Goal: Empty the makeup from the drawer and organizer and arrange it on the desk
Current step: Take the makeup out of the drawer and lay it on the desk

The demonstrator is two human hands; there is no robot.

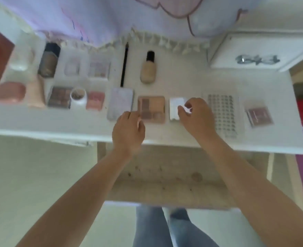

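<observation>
Makeup lies in rows on the white desk. My left hand has its fingertips at the near left corner of a beige eyeshadow palette. My right hand pinches the right edge of a small white case beside that palette. A grey-lilac compact lies left of the palette. Behind them are a foundation bottle and a black pencil. The pulled-out drawer below the desk edge shows only a stained bottom.
At the left lie a dark bottle, several palettes, a white jar and a pink case. To the right are a clear lash tray and a plum compact. A white organizer box stands back right.
</observation>
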